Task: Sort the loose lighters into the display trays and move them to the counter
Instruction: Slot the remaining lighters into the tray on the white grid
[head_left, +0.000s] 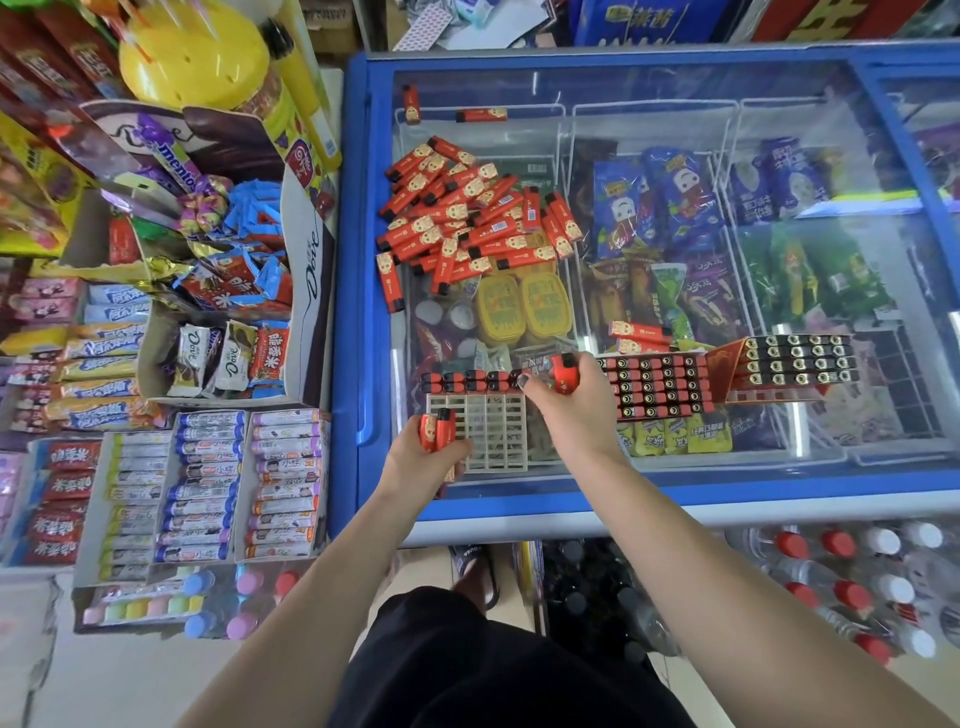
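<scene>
My left hand (434, 457) grips two glossy red plastic lighters (436, 428) upright at the left edge of the white plastic grid tray (493, 436). My right hand (563, 397) is closed around one red lighter (565, 373) above the tray's far row, already filled. Loose red lighters (467, 218) lie heaped on the smooth glass freezer lid (675, 104). Two full trays (657, 387) sit right; bare glass beyond them.

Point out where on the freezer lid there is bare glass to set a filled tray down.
Bare glass: the far right of the freezer lid, beyond the full trays, and the near strip right of the white grid tray. Crowded: the loose lighter pile far left, and around both hands, left hand, right hand.
</scene>
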